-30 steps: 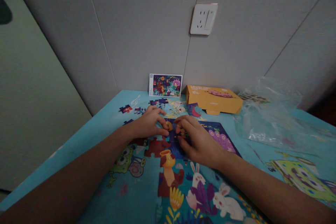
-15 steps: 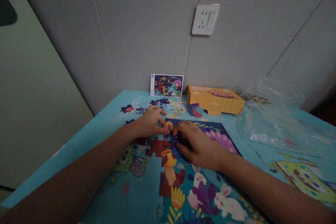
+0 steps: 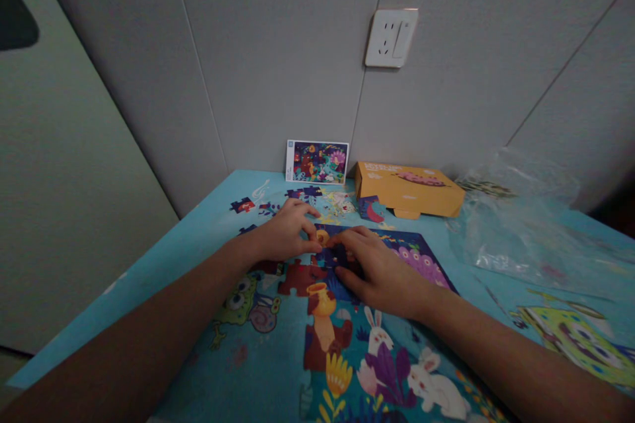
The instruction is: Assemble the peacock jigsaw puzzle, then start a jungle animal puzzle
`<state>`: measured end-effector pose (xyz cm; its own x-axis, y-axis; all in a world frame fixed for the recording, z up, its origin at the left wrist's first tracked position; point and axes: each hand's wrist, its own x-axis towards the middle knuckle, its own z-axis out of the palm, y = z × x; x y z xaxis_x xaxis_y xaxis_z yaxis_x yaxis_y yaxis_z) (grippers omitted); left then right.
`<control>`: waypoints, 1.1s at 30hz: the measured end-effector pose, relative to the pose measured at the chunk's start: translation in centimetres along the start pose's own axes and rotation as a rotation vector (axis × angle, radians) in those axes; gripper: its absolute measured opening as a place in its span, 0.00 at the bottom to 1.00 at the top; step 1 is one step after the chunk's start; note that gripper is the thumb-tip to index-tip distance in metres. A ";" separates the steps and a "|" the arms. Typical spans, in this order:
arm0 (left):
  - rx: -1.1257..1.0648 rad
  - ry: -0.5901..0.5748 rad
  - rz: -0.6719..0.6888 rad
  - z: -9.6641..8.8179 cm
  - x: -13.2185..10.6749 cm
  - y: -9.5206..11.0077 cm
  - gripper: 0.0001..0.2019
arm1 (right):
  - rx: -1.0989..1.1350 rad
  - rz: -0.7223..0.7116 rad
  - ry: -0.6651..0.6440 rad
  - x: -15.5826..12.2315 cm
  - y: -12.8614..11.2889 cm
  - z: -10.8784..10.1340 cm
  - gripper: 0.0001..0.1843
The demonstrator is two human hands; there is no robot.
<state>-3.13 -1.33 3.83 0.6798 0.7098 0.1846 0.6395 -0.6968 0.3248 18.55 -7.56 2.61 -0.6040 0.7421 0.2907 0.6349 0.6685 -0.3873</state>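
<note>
Head view: my left hand (image 3: 285,236) pinches a piece (image 3: 322,236), right hand (image 3: 381,272) flat on the half-built puzzle (image 3: 381,360); loose pieces (image 3: 303,193) lie by the table (image 3: 196,241) far edge.

Piece (image 3: 323,238): small, dark blue w/ an orange blob, flat on the table at the top-left edge of the part-built puzzle (image 3: 377,350), fingertips of my left hand (image 3: 285,236) & right hand (image 3: 381,272) on it. Puzzle lies flat, approx. half done: purple flower top right, white rabbits lower down
</note>
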 end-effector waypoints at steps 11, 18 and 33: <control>0.004 -0.001 0.027 0.3 -0.1 -0.1 0.05 | 0.051 -0.073 0.127 0.1 -0.6 -0.2 0.19; -0.002 -0.022 0.031 0.5 -0.2 -0.3 0.14 | 0.096 -0.080 0.085 0.0 -0.8 -0.2 0.24; 0.008 -0.046 0.055 0.4 -0.3 -0.2 0.22 | 0.110 -0.105 0.018 -0.1 -0.4 -0.4 0.24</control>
<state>-3.31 -1.46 3.37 0.7295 0.6652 0.1590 0.6035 -0.7355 0.3080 18.52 -7.93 3.08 -0.6548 0.6699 0.3500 0.5118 0.7337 -0.4468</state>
